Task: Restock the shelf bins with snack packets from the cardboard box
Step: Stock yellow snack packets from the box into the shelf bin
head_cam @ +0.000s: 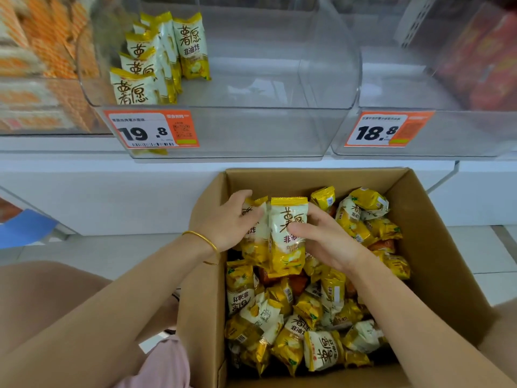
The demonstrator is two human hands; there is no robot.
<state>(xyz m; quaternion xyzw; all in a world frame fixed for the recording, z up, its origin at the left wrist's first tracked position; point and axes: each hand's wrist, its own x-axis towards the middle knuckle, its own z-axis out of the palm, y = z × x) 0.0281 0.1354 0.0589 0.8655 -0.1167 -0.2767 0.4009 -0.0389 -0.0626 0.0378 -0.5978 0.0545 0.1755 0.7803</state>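
The left hand [230, 221] and right hand [324, 242] each clasp an upright snack packet, the held pair [284, 217] pressed together between the fingers. Below the fingers lies the loose heap [293, 326] in the cardboard box [307, 176]. Beyond the fingertips, the clear bin [251, 130] carries only a short row of packets [165, 57] at its left end (the rest looks bare). Restocking seems barely begun, with the box nearly full.

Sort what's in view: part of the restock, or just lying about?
In the job: cardboard box, loose packets inside, held packets between left hand and right hand, bin tagged 19.8 with its standing packets.

Just there: orange packs at left, red packs at right, blue object, gold bangle.
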